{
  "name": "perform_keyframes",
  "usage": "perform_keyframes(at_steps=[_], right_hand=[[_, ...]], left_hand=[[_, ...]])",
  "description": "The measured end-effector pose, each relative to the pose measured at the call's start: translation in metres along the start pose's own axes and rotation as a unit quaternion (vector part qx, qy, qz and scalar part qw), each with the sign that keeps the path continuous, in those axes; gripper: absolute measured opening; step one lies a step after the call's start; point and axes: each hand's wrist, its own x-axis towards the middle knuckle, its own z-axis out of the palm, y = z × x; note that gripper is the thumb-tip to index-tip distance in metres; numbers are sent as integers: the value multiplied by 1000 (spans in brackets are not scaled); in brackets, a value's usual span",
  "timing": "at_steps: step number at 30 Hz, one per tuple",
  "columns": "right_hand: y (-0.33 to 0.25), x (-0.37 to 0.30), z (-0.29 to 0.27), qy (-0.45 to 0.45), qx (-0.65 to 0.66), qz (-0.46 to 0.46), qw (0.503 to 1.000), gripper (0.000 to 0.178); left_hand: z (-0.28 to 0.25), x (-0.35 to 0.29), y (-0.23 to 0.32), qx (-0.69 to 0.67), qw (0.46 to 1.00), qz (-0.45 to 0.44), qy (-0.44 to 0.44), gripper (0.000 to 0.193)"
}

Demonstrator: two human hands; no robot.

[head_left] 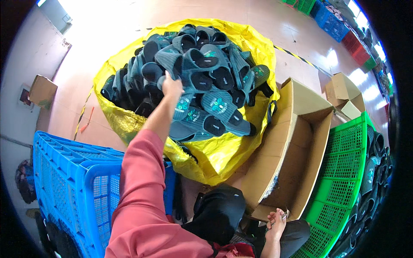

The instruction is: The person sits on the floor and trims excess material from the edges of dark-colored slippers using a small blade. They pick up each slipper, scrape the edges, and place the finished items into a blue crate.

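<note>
A big heap of dark grey-green slippers (219, 105) with green prints and black insoles fills a yellow woven sack (211, 165) lying spread open in front of me. My left hand (173, 89) reaches over the heap, its fingers closed on the edge of a slipper (161, 81) at the middle left. Low in the view, my right hand (276, 224) is held near my knee with curled fingers. From it sticks a small pointed metal tool (285, 214), too small to make out exactly. It is just in front of the near end of a long cardboard box (269, 159).
At my left stands a blue plastic crate (60, 165). A green crate (340, 172) is on the right, with more slippers (372, 193) beyond it. Smaller cardboard boxes lie at the far right (343, 91) and left (42, 91). Coloured crates (331, 23) line the back right.
</note>
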Motion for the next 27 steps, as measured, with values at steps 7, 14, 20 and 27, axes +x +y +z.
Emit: perform_keyframes(at_steps=[7, 14, 20, 27], right_hand=[[5, 2, 2, -18, 5, 6, 1000, 14], [1, -3, -2, -15, 14, 7, 1000, 14], [-3, -5, 2, -2, 0, 17, 1000, 13], [-6, -6, 9, -15, 14, 13, 1000, 10]], left_hand=[[45, -77, -36, -71, 996, -42, -41, 75], [6, 17, -24, -104, 990, -75, 51, 54], [-13, 61, 29, -302, 953, -5, -14, 41], [16, -10, 46, 346, 899, 261, 62, 80]])
